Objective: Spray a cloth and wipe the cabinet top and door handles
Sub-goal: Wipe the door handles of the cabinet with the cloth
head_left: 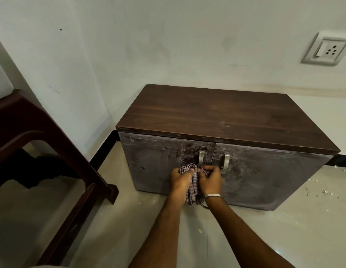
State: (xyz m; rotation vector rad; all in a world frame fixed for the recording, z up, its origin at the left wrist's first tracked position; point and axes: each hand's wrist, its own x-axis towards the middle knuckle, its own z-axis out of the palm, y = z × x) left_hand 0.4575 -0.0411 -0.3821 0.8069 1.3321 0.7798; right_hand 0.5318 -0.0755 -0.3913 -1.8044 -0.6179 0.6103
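**Two hands bunching a checked cloth at the left door handle**

Two bare hands meeting low in front of a small two-door cabinet [226, 144], seen from a head-worn camera looking down. Left hand [181, 177] curled around one side of a checked cloth [193, 182], right hand [210, 177] pinching the other side, so both grips closed on the same fabric. Cloth gathered into a bunch at the top, its loose tail hanging straight down between the wrists toward the floor [284, 229]. Long axis of the cloth vertical, matching the upright run of the handles.

Left door handle [201, 157] directly above the bunched cloth, its lower end hidden behind or wrapped by the fabric; contact probable but not fully visible. Right door handle [225, 161] just beside the right hand, up and to that hand's outer side, apart from the cloth. Right hand therefore nearer to the second handle, left hand nearer to the first.

Cabinet top [226, 117] dark brown wood, well above the hands, with nothing standing on it. Door fronts smeared with pale streaks and dust. No spray bottle in view.

Likely step: wiping the left handle, with a short sideways shift toward the cabinet's right edge needed for the other handle.

Elsewhere: dark chair [42, 151] near the cabinet's left edge, wall socket [325, 49] high on the wall, pale debris scattered on the floor beyond the right edge.
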